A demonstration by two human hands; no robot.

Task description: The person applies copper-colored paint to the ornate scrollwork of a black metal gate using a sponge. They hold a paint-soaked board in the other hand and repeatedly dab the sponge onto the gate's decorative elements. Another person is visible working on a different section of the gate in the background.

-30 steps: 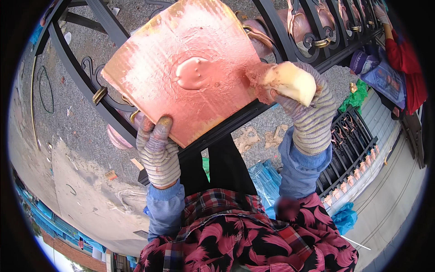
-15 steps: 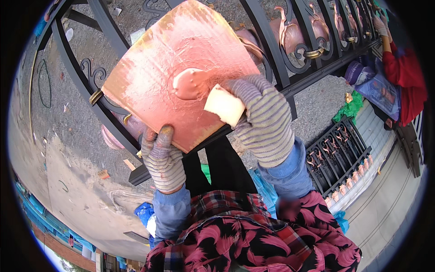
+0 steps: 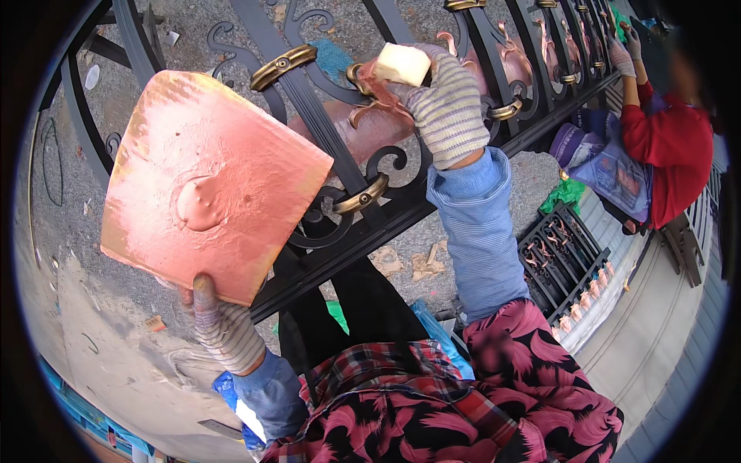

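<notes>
My left hand (image 3: pixel 224 330), in a striped glove, grips the lower edge of a flat board (image 3: pixel 231 147) smeared with pink paint. A thick blob of wet paint (image 3: pixel 201 204) sits on the board's lower middle. Between the gloved fingers of my right hand (image 3: pixel 451 116) is a pale yellow sponge (image 3: pixel 403 65). It is held at a pink leaf-shaped ornament (image 3: pixel 378 108) on a black metal railing (image 3: pixel 316 123); whether the sponge's underside touches it is hidden. Gold collars (image 3: pixel 361 193) band the railing's bars and scrolls.
At the right, a co-worker in a red sleeve (image 3: pixel 656 131) has gloved hands at the railing's far end. A smaller black railing panel (image 3: pixel 563 255) with pink ornaments lies on the ground. Green plastic (image 3: pixel 563 194) and blue plastic (image 3: pixel 440 336) lie nearby.
My right hand has moved the sponge off the painted board, up and away to the railing's pink ornament. The board in my left hand has shifted left and down.
</notes>
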